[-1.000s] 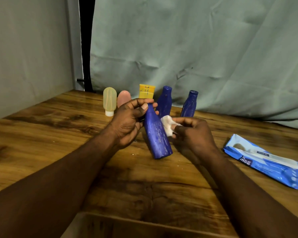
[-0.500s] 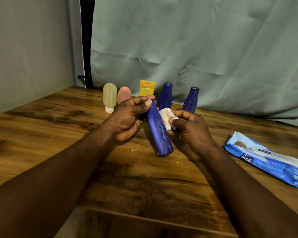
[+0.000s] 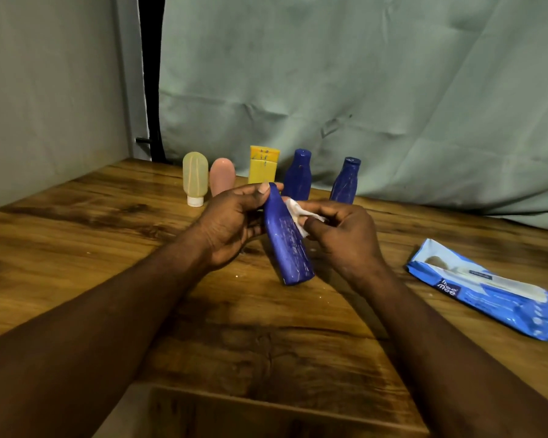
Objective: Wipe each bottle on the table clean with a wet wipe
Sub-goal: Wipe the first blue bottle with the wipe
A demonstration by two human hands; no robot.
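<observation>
Two hands work at mid-desk. Left hand (image 3: 231,226) grips the top end of the tilted blue bottle (image 3: 290,245), thumb over its cap, base pointing near-right. Right hand (image 3: 345,238) pinches a crumpled wet wipe (image 3: 298,211) against the bottle's upper right side. Far row behind, left to right: pale yellow tube (image 3: 195,177), pink tube (image 3: 222,177), yellow tube (image 3: 264,164), second blue bottle (image 3: 297,175), third blue bottle (image 3: 345,181), all upright. Wipe pack (image 3: 487,289) lies flat on the desk (image 3: 108,248), well right.

my one head view looks forward and down, close over the brown wooden tabletop (image 3: 76,248) toward its far edge.
</observation>
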